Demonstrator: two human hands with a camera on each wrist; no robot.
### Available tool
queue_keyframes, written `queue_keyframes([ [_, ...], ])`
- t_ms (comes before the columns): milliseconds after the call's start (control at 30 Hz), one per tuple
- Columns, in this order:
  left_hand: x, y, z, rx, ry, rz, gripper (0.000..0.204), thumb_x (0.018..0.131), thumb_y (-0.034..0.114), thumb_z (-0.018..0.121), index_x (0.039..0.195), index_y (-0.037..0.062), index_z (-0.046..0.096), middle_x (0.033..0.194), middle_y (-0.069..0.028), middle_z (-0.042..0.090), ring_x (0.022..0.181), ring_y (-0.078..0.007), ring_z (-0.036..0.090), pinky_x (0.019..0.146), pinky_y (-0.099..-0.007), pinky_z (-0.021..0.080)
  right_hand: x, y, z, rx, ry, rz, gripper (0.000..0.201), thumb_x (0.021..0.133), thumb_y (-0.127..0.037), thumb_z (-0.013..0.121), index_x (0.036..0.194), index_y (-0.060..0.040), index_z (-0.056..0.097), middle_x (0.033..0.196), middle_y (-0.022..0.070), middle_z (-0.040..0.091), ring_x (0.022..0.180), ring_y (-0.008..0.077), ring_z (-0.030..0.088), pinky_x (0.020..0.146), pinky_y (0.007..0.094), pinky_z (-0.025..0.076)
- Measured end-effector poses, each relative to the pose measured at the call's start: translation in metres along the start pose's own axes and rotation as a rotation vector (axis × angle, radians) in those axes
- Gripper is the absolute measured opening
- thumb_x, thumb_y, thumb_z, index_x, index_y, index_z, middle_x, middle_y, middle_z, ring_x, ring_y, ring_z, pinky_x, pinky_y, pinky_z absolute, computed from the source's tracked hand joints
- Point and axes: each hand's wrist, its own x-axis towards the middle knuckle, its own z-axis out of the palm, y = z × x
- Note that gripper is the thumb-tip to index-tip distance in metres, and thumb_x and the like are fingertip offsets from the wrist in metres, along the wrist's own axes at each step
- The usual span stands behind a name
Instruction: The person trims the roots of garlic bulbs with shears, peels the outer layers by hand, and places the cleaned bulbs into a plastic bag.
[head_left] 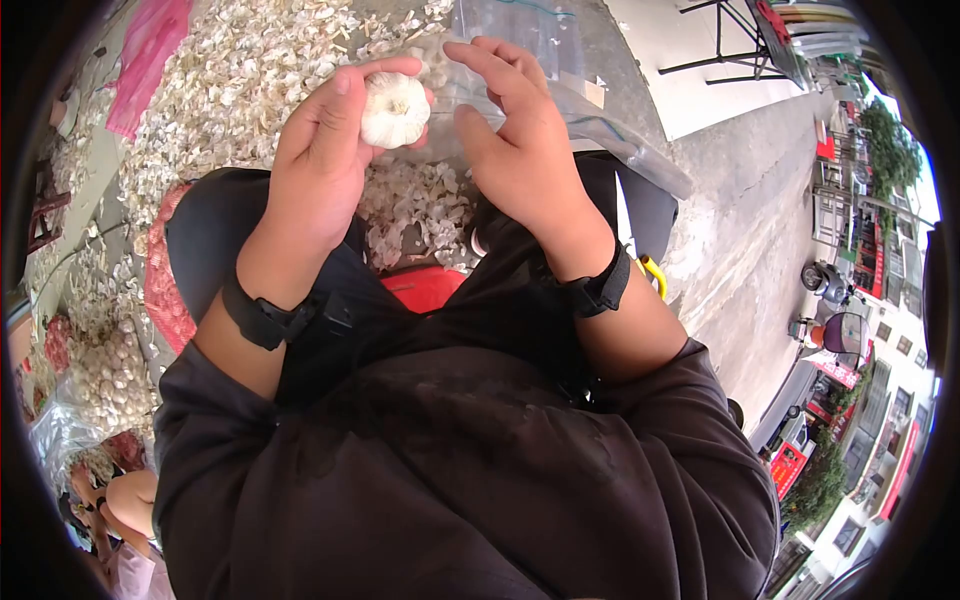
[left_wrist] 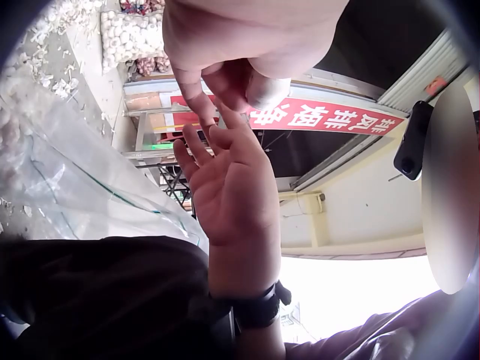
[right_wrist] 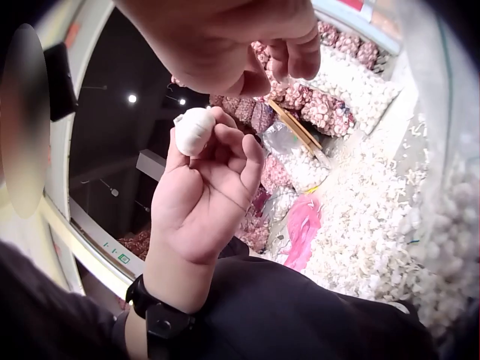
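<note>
My left hand (head_left: pixel 322 160) pinches a whole white garlic bulb (head_left: pixel 394 112) between thumb and fingers, above the gap between the knees. In the right wrist view the bulb (right_wrist: pixel 194 132) sits upright at the left fingertips, its papery skin on. Apart from it, to the right, hovers my right hand (head_left: pixel 525 145) with loosely bent fingers and nothing in them. The left wrist view shows that right hand (left_wrist: pixel 236 187) palm on, fingers relaxed; there the left hand covers most of the bulb.
Loose garlic skins (head_left: pixel 250 80) spread over the ground ahead. A clear plastic bag (head_left: pixel 640 160) lies by the right knee, near a yellow-handled blade (head_left: pixel 623 215). A red seat (head_left: pixel 425 288) shows between the legs. Pink netting (head_left: pixel 150 65) and piled garlic bulbs (head_left: pixel 110 375) lie left.
</note>
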Motion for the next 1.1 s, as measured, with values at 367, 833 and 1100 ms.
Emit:
queue_keyframes([
  [367, -0.004, -0.012, -0.005, 0.068, -0.005, 0.058, 0.049, 0.103, 0.036, 0.051, 0.137, 0.0000, 0.050, 0.105, -0.0064, 0.064, 0.075, -0.0065, 0.053, 0.065, -0.0210, 0.044, -0.005, -0.018, 0.004, 0.421, -0.232, 0.191, 0.035, 0.094, -0.019, 0.067, 0.121, 0.0010, 0.056, 0.099, 0.0129, 0.059, 0.075, 0.0193, 0.060, 0.068, 0.0305, 0.050],
  [833, -0.011, -0.014, 0.007, 0.459, -0.045, 0.286, 0.037, 0.103, 0.024, 0.054, 0.129, -0.0005, 0.044, 0.087, -0.0036, 0.061, 0.078, -0.0079, 0.052, 0.072, -0.0253, 0.044, -0.013, -0.020, 0.024, 0.504, -0.125, 0.167, 0.034, 0.104, -0.028, 0.050, 0.112, 0.0025, 0.063, 0.085, 0.0124, 0.068, 0.080, 0.0188, 0.064, 0.072, 0.0312, 0.050],
  [1100, -0.018, -0.035, 0.014, 0.388, 0.087, 0.472, 0.026, 0.105, 0.021, 0.038, 0.120, 0.0012, 0.046, 0.100, -0.0057, 0.056, 0.085, -0.0092, 0.049, 0.077, -0.0248, 0.043, -0.026, -0.032, 0.035, 0.553, -0.014, 0.232, 0.029, 0.104, -0.020, 0.047, 0.104, 0.0022, 0.065, 0.087, 0.0113, 0.067, 0.080, 0.0185, 0.062, 0.074, 0.0307, 0.049],
])
